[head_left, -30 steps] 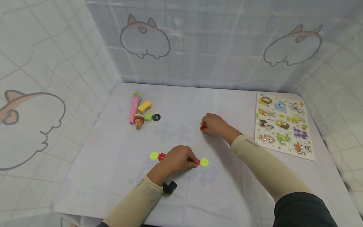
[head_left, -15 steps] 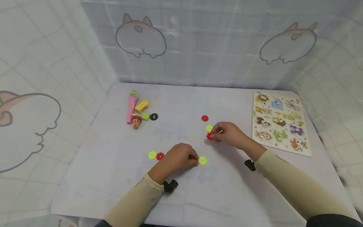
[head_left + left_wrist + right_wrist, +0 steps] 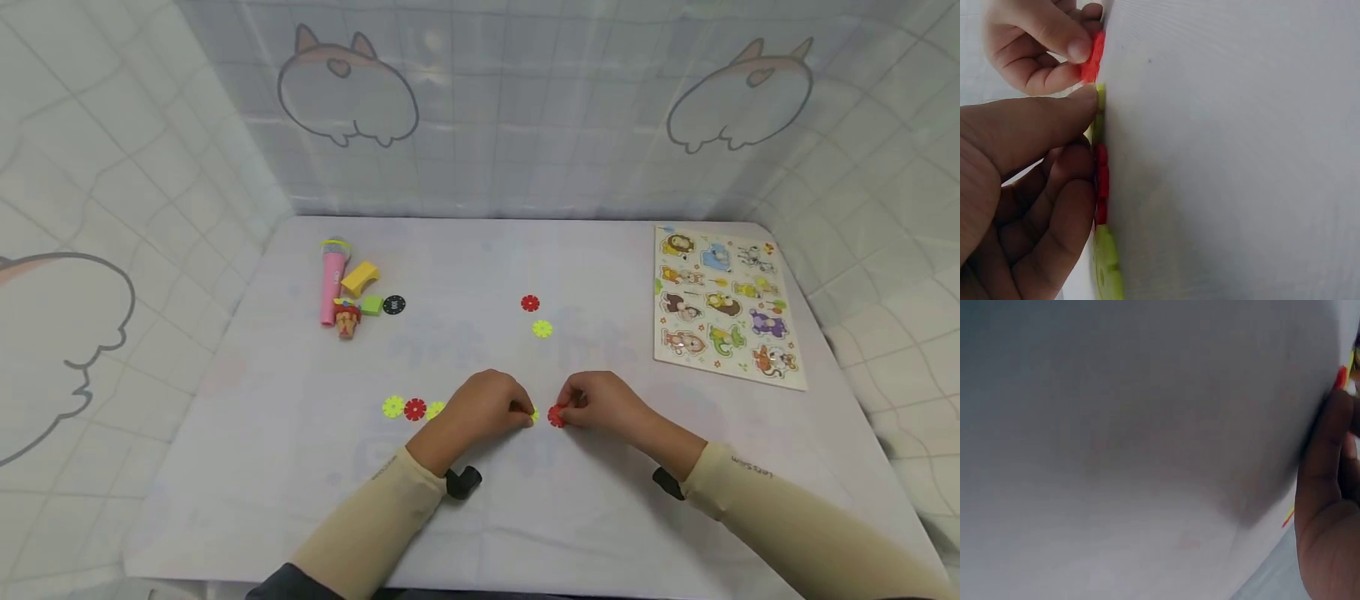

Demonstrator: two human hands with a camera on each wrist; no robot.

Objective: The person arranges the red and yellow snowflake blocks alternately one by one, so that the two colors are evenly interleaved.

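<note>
Head view: both hands meet near the front middle of the table (image 3: 600, 250). The left hand (image 3: 483, 412) has its fingers curled over the right-hand end of a flat chain of flower-shaped discs (image 3: 414, 408); three discs (yellow-green, red, yellow-green) show to the left of the hand, and the rest lies hidden beneath the knuckles. Only a sliver of a yellow-green end disc (image 3: 533, 414) shows past its fingertips. The left wrist view shows the thumb pressing this end disc against the table, with red and yellow-green discs edge-on under the fingers.

The right hand (image 3: 600, 404) pinches a red disc (image 3: 556, 417) between thumb and forefinger, just beside the end of the chain; whether the two discs touch cannot be told. In the right wrist view most of the frame is blurred table surface; a finger is cut off at the right edge, and only thin slivers of red and yellow show.

Beyond the chain lie a loose red disc (image 3: 530, 303) and a loose yellow-green disc (image 3: 542, 329). Far right of the chain is an animal puzzle board (image 3: 723, 304); far left, a pink toy microphone (image 3: 331, 282) with small blocks whose details are too small to read.
</note>
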